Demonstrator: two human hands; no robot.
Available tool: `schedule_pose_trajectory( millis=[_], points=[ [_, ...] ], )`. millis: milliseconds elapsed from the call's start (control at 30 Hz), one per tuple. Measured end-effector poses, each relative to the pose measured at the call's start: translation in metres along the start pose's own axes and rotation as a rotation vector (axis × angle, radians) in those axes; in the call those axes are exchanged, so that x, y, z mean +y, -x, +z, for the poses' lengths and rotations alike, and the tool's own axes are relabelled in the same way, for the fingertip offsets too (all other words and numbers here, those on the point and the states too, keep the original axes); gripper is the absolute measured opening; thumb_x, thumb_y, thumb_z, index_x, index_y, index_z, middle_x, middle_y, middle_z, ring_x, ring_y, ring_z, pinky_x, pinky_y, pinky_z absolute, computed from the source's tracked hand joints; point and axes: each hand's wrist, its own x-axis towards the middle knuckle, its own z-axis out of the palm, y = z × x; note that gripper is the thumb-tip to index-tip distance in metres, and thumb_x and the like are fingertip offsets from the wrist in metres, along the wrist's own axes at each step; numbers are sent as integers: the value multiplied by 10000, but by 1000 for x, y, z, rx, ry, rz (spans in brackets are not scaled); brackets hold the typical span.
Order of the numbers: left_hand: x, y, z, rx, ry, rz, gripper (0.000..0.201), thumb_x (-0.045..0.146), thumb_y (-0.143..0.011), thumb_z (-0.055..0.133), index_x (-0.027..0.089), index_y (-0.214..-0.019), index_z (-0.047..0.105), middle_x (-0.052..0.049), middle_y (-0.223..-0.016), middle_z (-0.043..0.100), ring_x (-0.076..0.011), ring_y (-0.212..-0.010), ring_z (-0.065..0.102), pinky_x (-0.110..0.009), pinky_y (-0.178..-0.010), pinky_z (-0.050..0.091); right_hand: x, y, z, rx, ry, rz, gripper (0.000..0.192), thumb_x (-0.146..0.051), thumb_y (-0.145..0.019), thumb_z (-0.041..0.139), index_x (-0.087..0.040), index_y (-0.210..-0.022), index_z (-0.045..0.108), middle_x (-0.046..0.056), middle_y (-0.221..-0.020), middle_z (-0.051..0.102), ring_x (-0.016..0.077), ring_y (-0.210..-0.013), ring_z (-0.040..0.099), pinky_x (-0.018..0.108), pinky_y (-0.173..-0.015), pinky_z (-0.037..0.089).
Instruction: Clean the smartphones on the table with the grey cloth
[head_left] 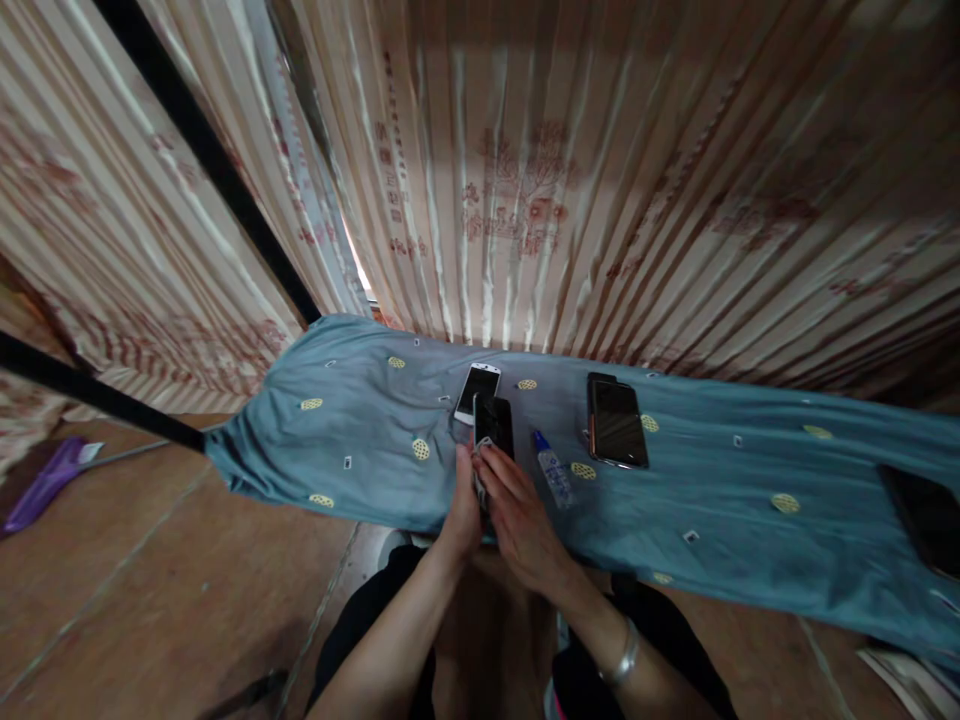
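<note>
My left hand (463,508) is closed around the lower left side of a dark smartphone (496,422), which points away from me over the cloth-covered surface. Against the phone's near end, the fingers of my right hand (521,515) press a small greyish cloth (484,443), mostly hidden under them. Just behind the held phone lies a white smartphone (480,385) with a dark screen. To the right of my right hand a small clear bottle with a blue cap (553,472) rests on its side.
Dark phones (619,422) lie close together right of the bottle, and another black phone (926,515) is at the far right. A blue-green sheet (360,430) with pineapple prints covers the narrow surface. Pleated curtains (525,180) hang behind it. A purple dustpan-like object (46,485) is on the floor.
</note>
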Motion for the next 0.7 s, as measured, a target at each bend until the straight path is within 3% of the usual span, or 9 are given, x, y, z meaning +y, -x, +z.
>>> schedule_pose_trajectory(
  millis=[100,200,300,433,600,700],
  points=[
    [-14,1,-3,9,-81,19,245,355,-995,574,229,-1071,770,-62,-1409,731,-211,-1536,477,-359,-1313,310,8,-5,-4,37,16,50,654,-169,-1091,372,-297,-1712,211,102,-1703,430,233,-1612,342,505,-1266,445],
    [-24,2,-3,-33,-200,73,229,329,-954,612,245,-1103,763,-56,-1441,712,-240,-1562,439,-413,-1336,254,14,-11,-10,53,23,126,617,-192,-1108,333,-307,-1706,234,86,-1720,406,223,-1621,322,515,-1289,405],
    [-27,4,-2,-114,-298,139,287,373,-947,609,224,-1146,752,-90,-1397,734,-283,-1554,452,-460,-1338,249,19,-15,-15,64,24,187,587,-218,-1117,309,-265,-1700,267,107,-1722,398,227,-1621,320,519,-1301,379],
    [-26,6,-1,-190,-382,229,268,427,-917,643,224,-1046,761,-114,-1345,753,-332,-1558,439,-479,-1334,257,25,-18,-18,85,30,222,580,-212,-1112,286,-224,-1691,298,123,-1727,381,220,-1622,317,501,-1314,360],
    [-26,6,-7,-103,-408,187,248,401,-873,695,234,-1044,760,-131,-1378,729,-349,-1567,421,-485,-1341,234,30,-17,-13,80,44,239,589,-203,-1104,293,-225,-1692,298,114,-1724,391,221,-1613,338,502,-1311,369],
    [-26,4,-10,-173,-413,250,361,502,-872,688,223,-1088,767,-146,-1407,710,-353,-1545,454,-475,-1336,247,35,-16,-10,83,31,263,592,-212,-1104,290,-228,-1696,288,104,-1717,404,218,-1613,338,507,-1316,359]
  ],
)
